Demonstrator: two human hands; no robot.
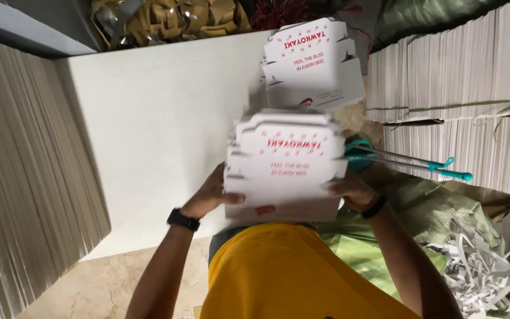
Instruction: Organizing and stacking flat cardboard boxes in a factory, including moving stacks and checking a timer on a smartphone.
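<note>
A thick stack of flat white die-cut carton blanks with red print (284, 165) is held between both my hands above my lap. My left hand (211, 195) grips its left edge, thumb on the lower corner; a black watch sits on that wrist. My right hand (354, 192) clasps the right edge, with a dark band on the wrist. The stack looks motion-blurred. Just beyond it, another pile of the same printed blanks (314, 65) rests at the far end of a white table (160, 118).
A tall pile of grey-edged sheets (25, 171) flanks the table's left side. Bundled stacks of white sheets (450, 65) stand at right. A teal-handled tool (408, 162) lies beside my right hand. Green sacks (438, 207), shredded paper trimmings (479, 266) and brown offcuts (172, 20) surround them.
</note>
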